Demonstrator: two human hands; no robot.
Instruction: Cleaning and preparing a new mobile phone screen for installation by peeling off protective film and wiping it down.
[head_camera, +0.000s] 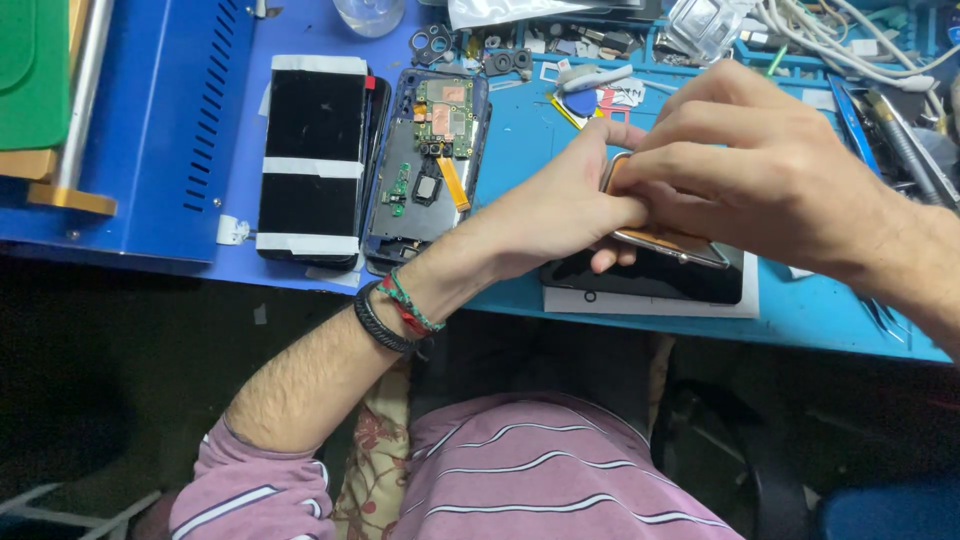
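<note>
while both hands close on the thin phone panel (668, 240) above the right side of the bench (830, 310), the left hand (560, 215) pinches its left edge and the right hand (750, 165) clamps over the top. judgement: uneven squeeze or twist could crack or bend the panel. it hovers over a dark screen (650, 280) on white card; a slip would strike it. the opened phone (425, 165) lies left, well apart.
</note>
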